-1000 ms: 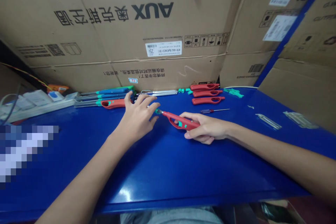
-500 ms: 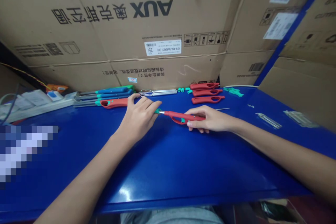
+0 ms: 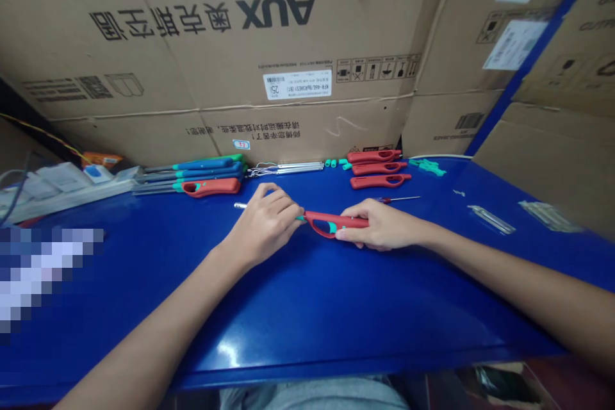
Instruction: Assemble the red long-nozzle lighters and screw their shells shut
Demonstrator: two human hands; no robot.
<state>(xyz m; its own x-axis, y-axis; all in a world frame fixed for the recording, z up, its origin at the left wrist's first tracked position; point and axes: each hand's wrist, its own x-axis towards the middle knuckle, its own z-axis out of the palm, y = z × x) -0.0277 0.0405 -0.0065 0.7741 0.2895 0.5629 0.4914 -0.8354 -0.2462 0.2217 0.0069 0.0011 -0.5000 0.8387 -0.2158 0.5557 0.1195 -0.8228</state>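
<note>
Assembled stick lighters [image 3: 216, 187] lie stacked at far left on a blue tabletop [image 3: 307, 314] as two bare hands meet near its middle. A silver tube [image 3: 239, 205] juts from beneath the left hand [image 3: 266, 224], its fingers curled close together, apparently pinching the tube near a green collar [image 3: 301, 218]; the thumb's grip is largely hidden. Just right of them, a red lighter handle [image 3: 346, 221] is held above the tabletop, nose to the left, in the right hand [image 3: 389, 225], fingers wrapped round its rear and thumb pressed along the lower side. A screwdriver [image 3: 403, 198] and three red handles [image 3: 369, 169] lie behind.

The fit looks best served by keeping tube and handle in one straight line, the left pinch close to the joint, the push even and unhurried, and the right thumb off the green trigger [image 3: 332, 228].

Half a second earlier, bare metal showed between collar and red nose; now that gap has closed, and the tube's far end shows beyond the left hand.
</note>
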